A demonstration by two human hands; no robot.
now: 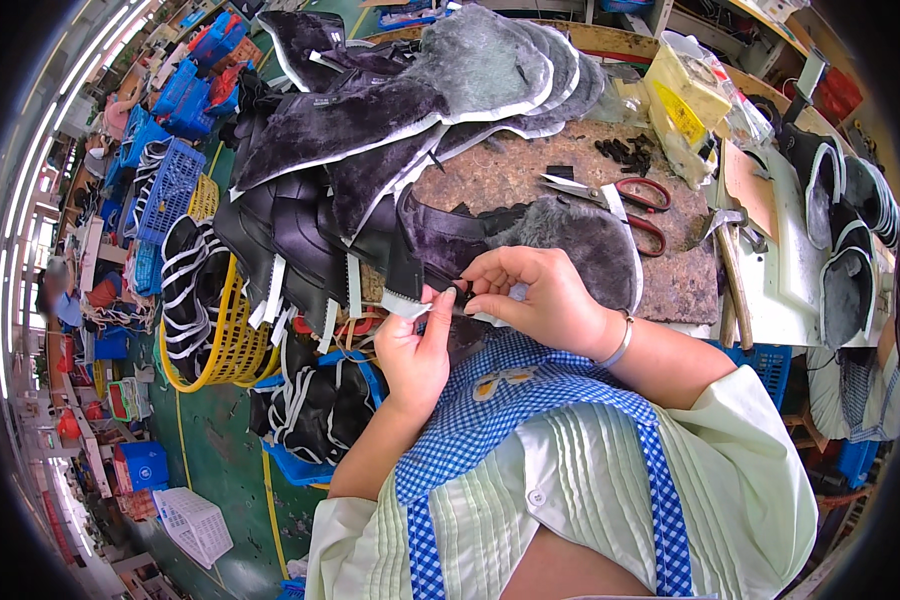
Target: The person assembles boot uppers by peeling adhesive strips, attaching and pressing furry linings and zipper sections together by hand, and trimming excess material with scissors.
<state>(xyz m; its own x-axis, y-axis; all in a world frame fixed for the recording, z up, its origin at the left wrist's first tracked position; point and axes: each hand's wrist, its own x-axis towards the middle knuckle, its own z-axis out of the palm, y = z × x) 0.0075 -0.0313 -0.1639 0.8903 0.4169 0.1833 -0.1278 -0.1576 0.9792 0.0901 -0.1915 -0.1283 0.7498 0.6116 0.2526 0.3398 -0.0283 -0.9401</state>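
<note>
A fur-lined shoe upper with grey pile and a pale edge lies at the front of the bench. My left hand pinches its dark strap end near a white edge, thumb against forefinger. Close beside it, my right hand has its fingertips closed at the same edge, on a small dark bit too small to make out. The fingertips of both hands nearly meet there. Red-handled scissors rest on the bench beyond my right hand, blades partly apart.
A heap of similar uppers covers the bench's left and far side. Black scraps and a yellow-white container lie beyond the scissors. A hammer lies at the right. Yellow basket and blue crate stand at lower left.
</note>
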